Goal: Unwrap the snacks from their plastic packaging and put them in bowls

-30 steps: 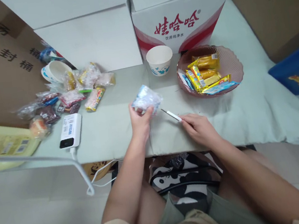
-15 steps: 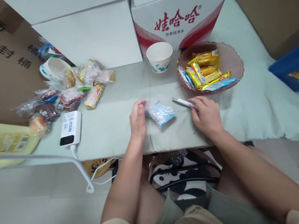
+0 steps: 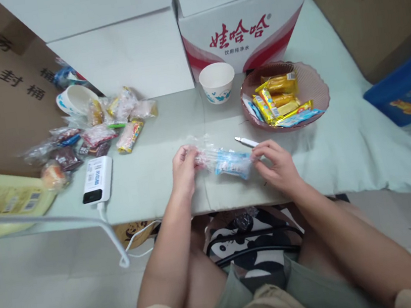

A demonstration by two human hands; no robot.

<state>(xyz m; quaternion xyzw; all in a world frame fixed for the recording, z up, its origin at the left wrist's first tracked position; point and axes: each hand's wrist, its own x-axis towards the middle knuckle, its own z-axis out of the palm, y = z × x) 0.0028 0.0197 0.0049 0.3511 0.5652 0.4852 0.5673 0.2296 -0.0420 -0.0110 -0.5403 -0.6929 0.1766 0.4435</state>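
Note:
Stretched between my two hands is a clear plastic bag with a blue-and-white snack packet (image 3: pixel 233 164) in it. My left hand (image 3: pixel 185 172) pinches the crumpled clear end of the bag. The fingers of my right hand (image 3: pixel 276 164) are closed on its other end, beside the blue wrapper. A white pen-like utility knife (image 3: pixel 246 141) lies on the cloth just beyond my right fingertips, its metal tip pointing left. Behind it stands a pink ribbed bowl (image 3: pixel 316 85) holding yellow and blue snack packets.
A paper cup (image 3: pixel 218 85) stands before the white carton (image 3: pixel 245 31). To the left are a pile of wrapped snacks (image 3: pixel 99 130), a tipped paper cup (image 3: pixel 77 99) and a white power bank (image 3: pixel 98 179) with a cable. A blue box (image 3: pixel 406 90) sits at right.
My right hand has let go of the knife, which now lies on the cloth, and has gripped the bag's right end. The bag is now stretched out between both hands.

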